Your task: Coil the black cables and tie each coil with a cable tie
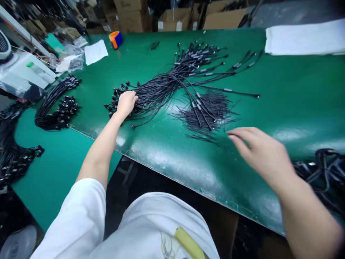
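Note:
A large bundle of black cables [161, 88] with small connectors and grey sleeves lies across the green table. My left hand [126, 102] is closed over the connector ends at its left side, gripping cable there; its fingertips are partly hidden. Below the bundle's right part is a pile of thin black strips [215, 108] that look like cable ties, with a few cable ends lying over it. To the right of this pile, my right hand [258, 151] is above the table, slightly blurred. Its thumb and fingers come close together in a pinch, and anything between them is too small to make out.
More cable bundles lie at left [58, 102] and far left [16, 144], and dark cables [323, 172] at right. A white cloth [304, 37], a paper sheet [95, 52] and an orange-and-blue tape roll [115, 39] lie toward the back. Cardboard boxes [174, 19] stand behind the table.

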Tool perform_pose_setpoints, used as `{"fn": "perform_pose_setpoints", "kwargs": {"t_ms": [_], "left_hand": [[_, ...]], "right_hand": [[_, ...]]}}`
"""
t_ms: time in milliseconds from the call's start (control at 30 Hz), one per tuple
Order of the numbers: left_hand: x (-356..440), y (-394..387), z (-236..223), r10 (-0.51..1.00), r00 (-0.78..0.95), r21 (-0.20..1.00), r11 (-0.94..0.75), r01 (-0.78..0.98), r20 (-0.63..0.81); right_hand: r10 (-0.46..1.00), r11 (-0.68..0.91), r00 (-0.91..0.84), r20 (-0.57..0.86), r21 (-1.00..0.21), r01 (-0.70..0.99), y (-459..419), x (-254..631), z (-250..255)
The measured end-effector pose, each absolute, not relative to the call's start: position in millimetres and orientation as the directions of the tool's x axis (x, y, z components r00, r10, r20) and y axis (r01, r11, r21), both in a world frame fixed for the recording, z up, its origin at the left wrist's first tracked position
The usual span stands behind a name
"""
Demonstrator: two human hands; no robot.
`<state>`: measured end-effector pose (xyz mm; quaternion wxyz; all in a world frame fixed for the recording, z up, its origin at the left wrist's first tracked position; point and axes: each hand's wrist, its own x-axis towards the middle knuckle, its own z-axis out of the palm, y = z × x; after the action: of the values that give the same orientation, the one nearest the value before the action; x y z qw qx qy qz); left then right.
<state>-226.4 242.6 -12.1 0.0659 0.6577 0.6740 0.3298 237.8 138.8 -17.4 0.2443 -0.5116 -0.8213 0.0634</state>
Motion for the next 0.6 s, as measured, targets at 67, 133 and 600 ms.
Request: {"fn": "perform_pose_setpoints", "kwargs": {"t_ms": [67,133,600], "left_hand": [[-226,238,5,0.907,-0.087,0.563,-0.178,0.807,0.411],[-210,217,30,0.859,-0.041,0.595,-0.318,0.738,0.510],[-214,120,80,0.988,0.065,0.684,-0.144,0.715,0.139]], "right_hand": [[0.826,0.561,-0.444,0.347,-0.433,0.706,160,202,-10],[0.801,0.599,-0.439,0.408,-0.551,0.581,184,165,4],[0.781,0.625,-0.470,0.412,-0.527,0.576,351,32,40]]}}
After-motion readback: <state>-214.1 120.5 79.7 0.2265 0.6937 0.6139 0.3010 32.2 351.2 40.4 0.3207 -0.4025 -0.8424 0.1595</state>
